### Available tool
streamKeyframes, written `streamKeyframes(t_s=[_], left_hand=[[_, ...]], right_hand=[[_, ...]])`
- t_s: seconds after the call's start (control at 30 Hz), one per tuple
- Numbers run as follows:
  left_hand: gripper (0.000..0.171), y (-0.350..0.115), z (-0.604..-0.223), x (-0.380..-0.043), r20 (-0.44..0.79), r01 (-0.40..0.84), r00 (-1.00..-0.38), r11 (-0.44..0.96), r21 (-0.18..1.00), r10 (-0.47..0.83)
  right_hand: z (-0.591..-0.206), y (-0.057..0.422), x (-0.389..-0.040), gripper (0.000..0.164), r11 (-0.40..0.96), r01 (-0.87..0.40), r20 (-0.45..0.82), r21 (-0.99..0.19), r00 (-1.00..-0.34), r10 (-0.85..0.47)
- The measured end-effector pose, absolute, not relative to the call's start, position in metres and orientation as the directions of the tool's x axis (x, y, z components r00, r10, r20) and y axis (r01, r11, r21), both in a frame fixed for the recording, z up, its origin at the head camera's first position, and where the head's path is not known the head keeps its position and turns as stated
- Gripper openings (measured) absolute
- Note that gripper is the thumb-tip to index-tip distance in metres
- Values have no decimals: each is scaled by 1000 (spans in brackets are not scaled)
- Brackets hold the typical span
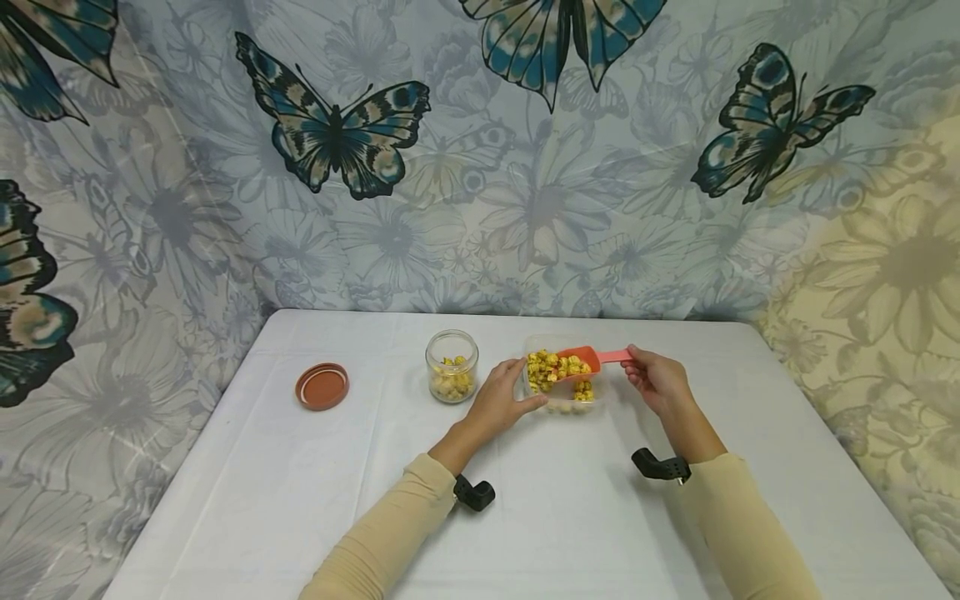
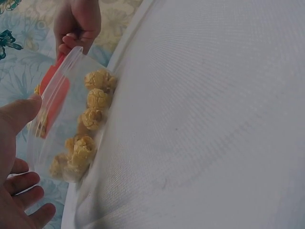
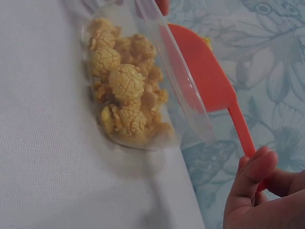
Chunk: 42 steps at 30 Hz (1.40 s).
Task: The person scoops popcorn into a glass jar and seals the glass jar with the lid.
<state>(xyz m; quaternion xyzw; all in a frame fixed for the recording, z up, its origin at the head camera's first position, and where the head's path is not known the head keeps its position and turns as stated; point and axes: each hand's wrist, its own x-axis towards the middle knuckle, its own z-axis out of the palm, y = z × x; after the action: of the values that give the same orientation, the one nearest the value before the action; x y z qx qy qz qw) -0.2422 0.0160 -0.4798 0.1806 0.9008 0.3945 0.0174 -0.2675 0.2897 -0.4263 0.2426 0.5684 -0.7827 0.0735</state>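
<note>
Orange and heaped with yellow popcorn [image 1: 572, 367], a scoop [image 3: 205, 71] rides at about rim height over a clear tub [image 2: 64, 119] on a white-covered table [image 1: 247, 483], its handle pointing to the person's right. More popcorn lies in the bottom of the tub, seen through its wall in both wrist views. At the handle's end, the right hand [image 1: 660, 382] pinches with thumb and curled fingers. Opposite, the left hand [image 1: 495, 396] braces the tub at its left side, thumb at the rim, fingers spread apart from it; how firmly they press cannot be told. Good scooping here likely depends on a level bowl: the load looks piled high, and a slight roll of the wrist could send pieces over the edge. A slow, straight lift that clears the tub's rim should spill least, and since the tub appears light, the steadying hand is best kept low and out of the scoop's path. Just left of that hand stands a glass jar [image 1: 442, 348], uncapped and partly filled with popcorn; farther left lies a reddish-brown lid [image 1: 322, 387]. Behind the table hangs a butterfly-print cloth [image 1: 540, 225].
</note>
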Motion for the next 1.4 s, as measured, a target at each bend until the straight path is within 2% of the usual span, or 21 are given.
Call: streamKeyframes(t_s=[0.2,0.67,1.03,1.23,1.4], left_hand=[[78,15,-480,-242,98,301,-937,632,714,335],[77,16,-478,-240,82,294,-937,645,705,338],[75,13,-478,-242,96,311,-932,635,707,350],[75,12,-478,-243,93,321,-926,633,705,367],[73,11,-474,-242,89,317,-927,635,704,364]], right_hand=[[-425,288,-267,18,-349,379,-459,-857,-870,183],[-419,287,-262,28,-352,345,-415,-870,-898,147],[-419,286,-265,18,-395,348,-432,-850,-890,145],[-414,285,-263,21,-409,340,-417,-847,-902,114],[-411,280,-262,17,-399,318,-403,-860,-903,148]])
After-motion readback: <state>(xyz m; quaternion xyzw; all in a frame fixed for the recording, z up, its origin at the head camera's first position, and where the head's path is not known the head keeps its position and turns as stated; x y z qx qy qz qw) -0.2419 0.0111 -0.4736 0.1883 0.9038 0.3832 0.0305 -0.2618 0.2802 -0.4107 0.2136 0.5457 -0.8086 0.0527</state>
